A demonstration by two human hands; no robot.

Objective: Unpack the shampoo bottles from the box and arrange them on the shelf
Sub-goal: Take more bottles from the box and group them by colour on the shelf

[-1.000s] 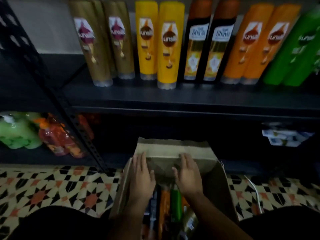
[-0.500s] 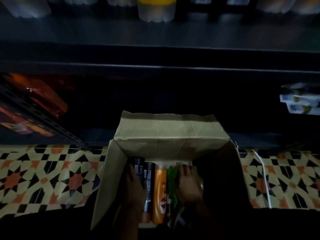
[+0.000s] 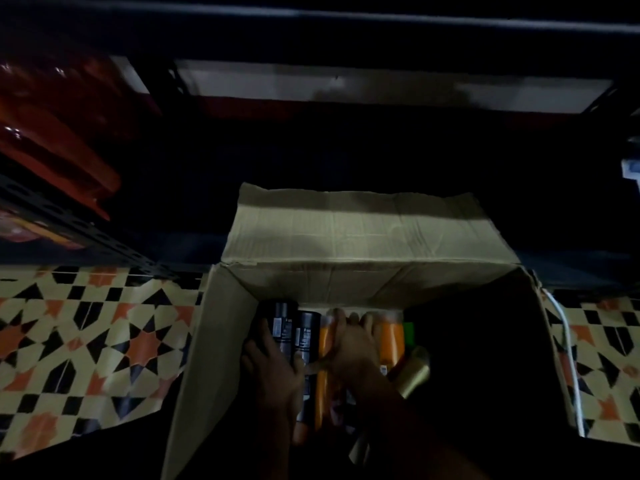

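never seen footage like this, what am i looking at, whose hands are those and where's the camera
There is no machine here. The camera sits on a person's head and looks down at their own two hands. Both reach into an open cardboard box standing on a patterned tile floor in front of a dark shelf. Shampoo bottles lie inside: black bottles, orange bottles, a gold bottle. The left hand rests on the black ones; the right hand wraps its fingers round an orange one.
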